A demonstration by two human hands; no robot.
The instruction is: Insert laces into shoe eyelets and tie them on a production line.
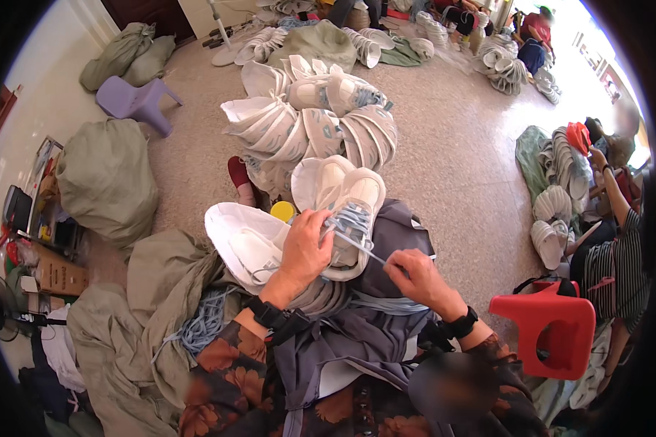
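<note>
The left forearm [252,325] angles inward, the left hand [307,246] back-up with bent fingers, its grip hard to make out. The right forearm [479,336] mirrors it; the right hand [418,277], nearer the body, pinches thumb against fingers.

Near sneaker upper [366,189]: off-white; shoelace [351,218] pale blue. Floral sleeve [242,373]: dark, orange-brown flowers. Lap cloth [299,368] purplish grey. Left: stool [147,98] lavender, sack [103,178] olive. Right: plastic chair [517,307] red, co-worker's shirt [633,266] black-and-white stripes.
</note>
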